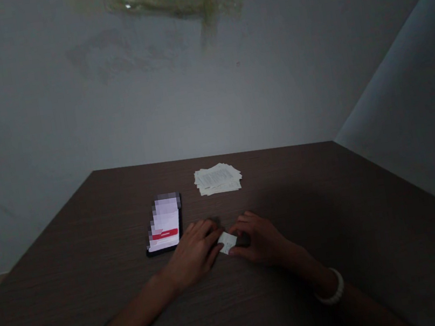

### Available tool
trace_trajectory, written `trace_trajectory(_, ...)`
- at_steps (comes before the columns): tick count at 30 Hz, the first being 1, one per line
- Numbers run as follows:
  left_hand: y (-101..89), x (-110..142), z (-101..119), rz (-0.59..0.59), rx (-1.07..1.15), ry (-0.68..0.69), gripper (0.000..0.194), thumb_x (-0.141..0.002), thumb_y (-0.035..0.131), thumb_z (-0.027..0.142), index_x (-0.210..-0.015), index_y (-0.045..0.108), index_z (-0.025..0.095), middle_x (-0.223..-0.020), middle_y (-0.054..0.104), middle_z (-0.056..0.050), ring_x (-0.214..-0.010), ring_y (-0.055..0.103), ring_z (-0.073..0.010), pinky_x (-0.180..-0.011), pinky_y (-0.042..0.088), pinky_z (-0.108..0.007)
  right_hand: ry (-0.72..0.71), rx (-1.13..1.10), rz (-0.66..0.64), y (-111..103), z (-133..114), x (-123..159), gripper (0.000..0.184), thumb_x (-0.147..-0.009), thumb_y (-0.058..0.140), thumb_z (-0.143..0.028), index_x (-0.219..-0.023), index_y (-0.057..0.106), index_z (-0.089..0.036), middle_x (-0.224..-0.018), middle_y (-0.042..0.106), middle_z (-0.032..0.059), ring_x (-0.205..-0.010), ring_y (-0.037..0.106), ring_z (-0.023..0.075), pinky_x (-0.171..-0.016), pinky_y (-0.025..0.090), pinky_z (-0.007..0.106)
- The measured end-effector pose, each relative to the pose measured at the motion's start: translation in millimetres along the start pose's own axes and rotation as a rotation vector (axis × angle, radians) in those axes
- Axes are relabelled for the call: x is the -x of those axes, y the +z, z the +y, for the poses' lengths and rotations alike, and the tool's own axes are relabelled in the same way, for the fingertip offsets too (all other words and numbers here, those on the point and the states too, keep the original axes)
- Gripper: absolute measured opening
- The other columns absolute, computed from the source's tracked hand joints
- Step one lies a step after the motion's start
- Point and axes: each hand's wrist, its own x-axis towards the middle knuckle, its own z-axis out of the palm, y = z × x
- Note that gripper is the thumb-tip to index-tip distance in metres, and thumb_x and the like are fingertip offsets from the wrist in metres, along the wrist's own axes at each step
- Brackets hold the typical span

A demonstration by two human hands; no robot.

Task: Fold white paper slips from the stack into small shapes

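Observation:
A small piece of white paper (pixel 227 242) with faint print lies low over the table between my two hands. My left hand (pixel 196 249) pinches its left side between thumb and fingers. On the other side, my right hand (pixel 260 238) grips the paper's right edge with thumb and forefinger, the fingers curled. Part of the paper's outline is covered by my fingertips. Just left of my left hand lies a phone (pixel 164 225) with its screen lit and partly blurred out.
Beyond my hands, a loose pile of printed white papers (pixel 218 178) rests on the dark wooden table (pixel 100 229). A grey wall (pixel 209 104) with yellowish tape stands behind the table's far edge. Another wall surface (pixel 416 100) slopes along the right.

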Motion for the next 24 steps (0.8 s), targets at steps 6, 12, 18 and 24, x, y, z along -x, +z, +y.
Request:
trace_trajectory(6, -0.3, 0.3, 1.2, -0.025, -0.086, 0.035, 0.024, -0.094, 0.045, 0.023, -0.113, 0.058, 0.018, -0.104, 0.057, -0.009, -0.096, 0.052, -0.0251, -0.084, 0.040, -0.040, -0.001, -0.003, 0.004, -2.0, -1.7, 0.3, 0.031, -0.073, 0.076, -0.037, -0.095, 0.063, -0.020, -0.082, 0.060, 0.0011, -0.080, 0.051, 0.0179, -0.070, 0.038, 0.029)
trace_trajectory(12, 2.0, -0.1, 0.5, -0.029, -0.138, 0.056, 0.025, -0.095, 0.043, 0.024, -0.114, 0.057, 0.017, -0.104, 0.057, -0.010, -0.097, 0.052, -0.0259, -0.083, 0.039, -0.041, -0.017, 0.003, -0.008, -3.5, -2.4, 0.4, 0.029, -0.074, 0.075, -0.036, -0.095, 0.063, -0.020, -0.080, 0.061, 0.0010, -0.080, 0.053, 0.0180, -0.072, 0.038, 0.029)
trace_trajectory(18, 1.3, 0.3, 0.5, -0.034, -0.131, 0.069, 0.024, -0.095, 0.043, 0.022, -0.114, 0.057, 0.017, -0.104, 0.058, -0.010, -0.096, 0.052, -0.0255, -0.082, 0.040, -0.039, -0.027, -0.006, 0.002, -2.4, -1.4, 0.9, 0.028, -0.074, 0.076, -0.035, -0.093, 0.064, -0.020, -0.080, 0.061, 0.0009, -0.077, 0.053, 0.0177, -0.072, 0.038, 0.029)
trace_trajectory(24, 2.8, 1.1, -0.5, -0.013, 0.054, 0.010, 0.018, -0.091, 0.051, 0.020, -0.109, 0.056, 0.018, -0.106, 0.059, -0.008, -0.099, 0.053, -0.0245, -0.087, 0.040, -0.040, -0.034, -0.056, 0.030, -0.2, 0.9, -0.8, 0.024, -0.074, 0.076, -0.027, -0.093, 0.063, -0.020, -0.081, 0.063, 0.0004, -0.076, 0.055, 0.0160, -0.079, 0.039, 0.031)
